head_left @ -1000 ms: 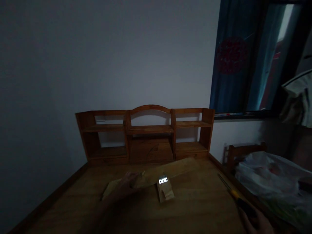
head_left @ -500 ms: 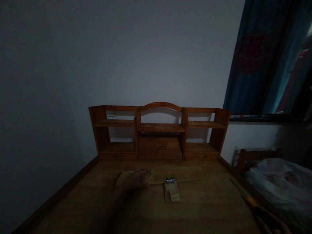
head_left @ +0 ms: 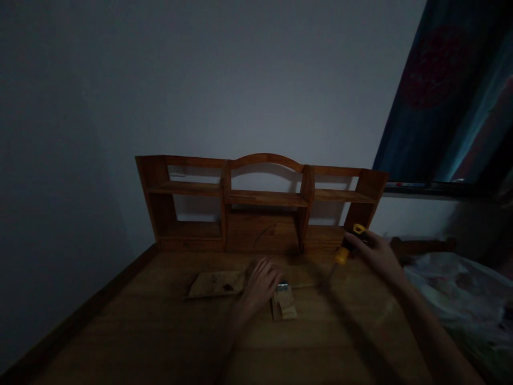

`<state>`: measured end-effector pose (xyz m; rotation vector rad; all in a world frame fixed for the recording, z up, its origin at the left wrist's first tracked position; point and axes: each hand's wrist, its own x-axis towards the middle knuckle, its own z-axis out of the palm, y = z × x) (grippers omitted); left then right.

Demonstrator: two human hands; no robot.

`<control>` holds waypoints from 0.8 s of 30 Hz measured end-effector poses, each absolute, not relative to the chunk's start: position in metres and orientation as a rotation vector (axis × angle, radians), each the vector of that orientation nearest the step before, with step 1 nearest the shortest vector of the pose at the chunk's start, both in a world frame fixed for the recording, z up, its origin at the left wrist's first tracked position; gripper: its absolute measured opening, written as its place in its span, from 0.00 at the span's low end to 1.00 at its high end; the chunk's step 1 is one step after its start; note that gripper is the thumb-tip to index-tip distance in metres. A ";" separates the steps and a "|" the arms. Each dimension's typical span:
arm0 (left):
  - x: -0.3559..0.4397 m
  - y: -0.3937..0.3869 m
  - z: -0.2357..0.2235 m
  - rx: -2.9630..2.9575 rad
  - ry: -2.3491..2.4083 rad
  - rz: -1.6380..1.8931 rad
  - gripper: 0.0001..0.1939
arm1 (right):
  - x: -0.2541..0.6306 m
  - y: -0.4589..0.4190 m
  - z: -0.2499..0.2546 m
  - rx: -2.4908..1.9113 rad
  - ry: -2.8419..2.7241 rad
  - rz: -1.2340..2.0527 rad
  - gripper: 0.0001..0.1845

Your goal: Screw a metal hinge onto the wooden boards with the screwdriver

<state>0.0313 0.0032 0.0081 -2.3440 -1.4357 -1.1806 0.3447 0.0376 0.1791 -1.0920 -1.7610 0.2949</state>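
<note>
My right hand (head_left: 379, 256), raised over the right of the desk, is closed round a screwdriver (head_left: 341, 256) with a yellow and black handle. The shaft slants down and left towards the desktop, its tip blurred. My left hand (head_left: 262, 280) rests low with bent fingers between a flat wooden board (head_left: 214, 283) and a metal hinge (head_left: 282, 286); what its fingertips grip is hidden. The board has a dark spot and lies left of this hand. Just right of my left fingers, the hinge sits at the far end of small stacked wooden pieces (head_left: 285, 306).
A wooden shelf unit (head_left: 266, 199) stands along the back of the desk (head_left: 256, 347). At the right, beyond the desk edge, lie a pale plastic bag (head_left: 457, 289) and a wooden chair back (head_left: 425, 246). A dark blue curtain (head_left: 417, 123) hangs above. The light is dim.
My right hand has risen from the lower right corner with the screwdriver, moving up and left. My left hand has shifted right, off the board's middle and up to the hinge. The view has tilted slightly.
</note>
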 end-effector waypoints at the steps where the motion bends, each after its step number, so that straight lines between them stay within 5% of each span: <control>1: 0.031 0.000 0.008 -2.370 -1.401 -1.165 0.12 | 0.324 0.040 0.185 -1.068 -1.837 0.356 0.24; 11: 0.027 0.002 0.010 -2.496 -1.334 -1.100 0.13 | 0.206 0.053 0.195 -0.838 -2.157 0.308 0.18; 24: 0.035 0.005 0.004 -2.641 -1.224 -0.967 0.11 | 0.233 0.058 0.200 -0.826 -2.250 0.507 0.18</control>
